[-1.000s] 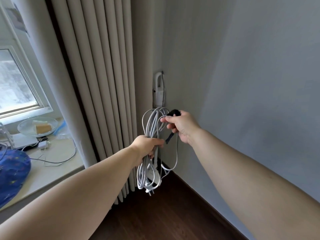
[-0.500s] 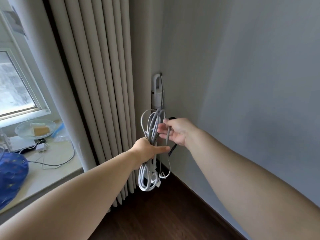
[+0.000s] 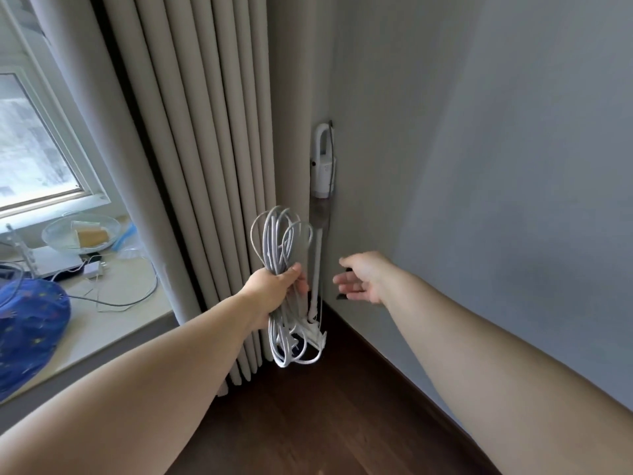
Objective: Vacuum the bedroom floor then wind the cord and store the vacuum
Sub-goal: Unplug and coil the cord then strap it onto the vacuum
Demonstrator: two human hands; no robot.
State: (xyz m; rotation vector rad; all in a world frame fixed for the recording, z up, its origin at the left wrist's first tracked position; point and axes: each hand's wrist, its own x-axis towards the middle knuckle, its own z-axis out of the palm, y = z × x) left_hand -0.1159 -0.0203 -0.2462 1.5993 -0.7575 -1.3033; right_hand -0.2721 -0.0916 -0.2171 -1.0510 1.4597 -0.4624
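A white stick vacuum (image 3: 322,173) stands upright in the corner, between the curtain and the grey wall. Its slim tube (image 3: 317,262) runs down behind the cord. My left hand (image 3: 277,286) grips the middle of a coiled white cord bundle (image 3: 281,234), whose loops hang to a plug end (image 3: 317,337) near the floor. My right hand (image 3: 363,279) is just right of the bundle and apart from it, its fingers loosely curled. A thin black strap (image 3: 348,269) shows above and below its palm.
Beige pleated curtain (image 3: 205,166) hangs to the left of the vacuum. The windowsill (image 3: 113,323) carries a glass bowl (image 3: 82,231), loose cables and a blue cloth (image 3: 30,323). Dark wood floor (image 3: 308,423) lies below, and the grey wall (image 3: 496,200) is on the right.
My right hand has come off the top of the cord bundle and moved right and down with the black strap. The left hand still holds the coil.
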